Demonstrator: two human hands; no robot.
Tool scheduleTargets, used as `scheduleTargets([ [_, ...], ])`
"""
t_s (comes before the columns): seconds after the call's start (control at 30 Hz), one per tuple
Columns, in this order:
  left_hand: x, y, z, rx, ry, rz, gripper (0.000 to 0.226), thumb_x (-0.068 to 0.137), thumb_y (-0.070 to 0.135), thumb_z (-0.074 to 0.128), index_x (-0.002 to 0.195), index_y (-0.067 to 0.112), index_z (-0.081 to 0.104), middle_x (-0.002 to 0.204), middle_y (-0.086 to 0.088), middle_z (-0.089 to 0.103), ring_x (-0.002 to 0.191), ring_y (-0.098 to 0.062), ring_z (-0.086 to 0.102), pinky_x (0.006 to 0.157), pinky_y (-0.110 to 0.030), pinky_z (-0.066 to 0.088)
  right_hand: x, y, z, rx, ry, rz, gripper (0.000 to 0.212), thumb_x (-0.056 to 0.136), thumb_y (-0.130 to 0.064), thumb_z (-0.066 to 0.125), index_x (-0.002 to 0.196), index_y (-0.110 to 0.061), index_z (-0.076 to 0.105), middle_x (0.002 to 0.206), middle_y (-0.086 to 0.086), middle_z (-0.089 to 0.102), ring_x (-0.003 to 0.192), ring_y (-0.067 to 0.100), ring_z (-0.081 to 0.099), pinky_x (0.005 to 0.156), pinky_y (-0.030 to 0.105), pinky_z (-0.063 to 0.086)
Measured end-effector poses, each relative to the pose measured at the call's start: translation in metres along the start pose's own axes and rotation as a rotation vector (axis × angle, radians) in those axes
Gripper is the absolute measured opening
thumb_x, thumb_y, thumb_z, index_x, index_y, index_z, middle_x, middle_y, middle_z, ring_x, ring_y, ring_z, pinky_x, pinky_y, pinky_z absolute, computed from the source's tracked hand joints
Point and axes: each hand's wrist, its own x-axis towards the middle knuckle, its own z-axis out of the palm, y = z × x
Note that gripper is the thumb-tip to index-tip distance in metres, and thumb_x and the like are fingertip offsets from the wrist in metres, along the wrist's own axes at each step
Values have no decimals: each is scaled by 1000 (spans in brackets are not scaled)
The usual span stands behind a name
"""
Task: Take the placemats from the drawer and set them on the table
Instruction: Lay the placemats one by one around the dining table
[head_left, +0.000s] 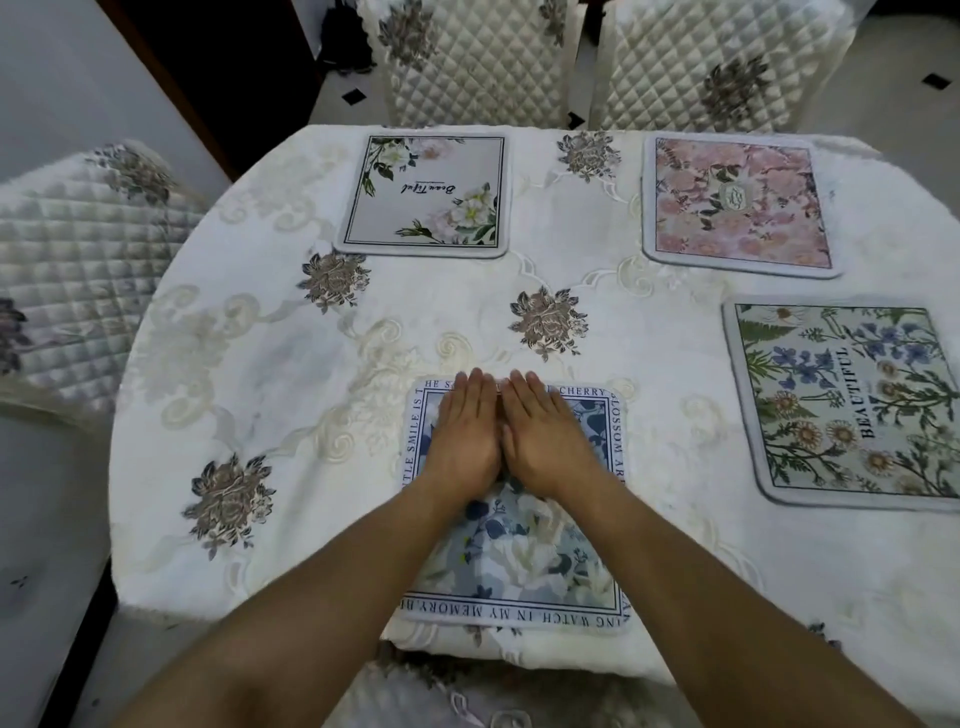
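both hands lie flat, palms down, side by side and touching, fingers straight and together: left hand (464, 434), right hand (546, 436). they press on the blue placemat (524, 561), which sits at the near table edge. count: four placemats on the table (322, 374), all square with rounded corners, a pale border and a printed flat surface.

nearest: the blue placemat, white and navy blooms framed by a line of capital lettering. to the right, well apart: the green placemat (852, 400), with daisies, blue flowers, ferns and the word "beautiful". far right: the pink placemat (737, 202), dense rose print with a small oval emblem at centre. far left: the grey placemat (423, 197), white flowers at two corners, a thin dark inner frame and script lettering (upside down from this view).

the table carries a cream tablecloth with raised scroll embroidery and grey-brown flower motifs. three quilted chairs show: one at left (78, 270), two at the far side (467, 57) (722, 62), diamond-stitched cream fabric with matching flower motifs.
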Motion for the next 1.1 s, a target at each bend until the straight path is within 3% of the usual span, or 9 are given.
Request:
scheduleTargets([
  [0.17,24,-17,-3,79,-52,52,62,101,29,26,152,0,6,161,-20,5,149,-34,0,121,-43,1,30,0,1,-28,-109,42,61,102,-39,18,155,-11,4,164,7,2,151,21,-3,123,42,1],
  [0.27,13,-37,-4,64,0,65,63,102,39,16,152,2,10,161,-19,10,149,-33,3,121,-42,2,19,17,9,-68,-72,7,64,101,-41,16,155,-11,-1,164,8,-2,151,22,-6,123,41,0],
  [0.43,-9,-82,-9,47,26,-24,62,103,40,21,152,3,10,161,-17,8,149,-30,2,120,-38,1,-26,80,6,-54,13,123,69,96,-47,9,155,-13,0,164,7,-1,151,21,-6,122,39,0],
  [0.6,-38,-86,4,79,6,-87,63,103,37,20,147,-7,21,155,-28,22,145,-41,20,119,-49,20,-56,72,15,-39,26,195,71,95,-45,11,155,-8,3,162,10,-1,151,25,-3,123,43,7],
  [0.7,-83,-84,17,117,12,-41,65,102,38,26,146,-9,22,154,-30,21,144,-43,21,117,-51,23,-98,50,34,-14,14,208,68,96,-40,16,154,-7,4,161,10,-4,150,25,-5,123,42,9],
  [0.8,-142,-82,29,142,-10,11,65,100,36,34,144,-11,27,151,-32,26,141,-45,26,114,-53,28,-165,24,60,15,-2,249,66,97,-38,22,153,-4,18,161,11,9,150,25,3,119,37,8],
  [0.93,-191,-72,28,183,-126,-20,71,100,42,14,137,-11,41,144,-33,40,134,-47,40,110,-49,27,-224,-9,72,-9,-103,297,65,97,-38,14,146,-1,37,154,17,33,144,29,22,116,34,8],
  [1.03,-192,-69,19,260,-173,-2,71,91,44,31,132,-11,49,137,-33,49,127,-47,48,102,-53,43,-223,-14,62,-45,-102,321,59,91,-37,32,134,-3,55,147,8,39,132,30,48,112,37,31],
  [1.1,-189,-65,6,274,-218,-6,70,80,44,42,122,-9,59,124,-31,60,115,-46,59,91,-53,51,-221,-20,38,-56,-151,322,61,89,-36,37,138,-3,51,151,6,32,134,31,47,107,44,41],
])
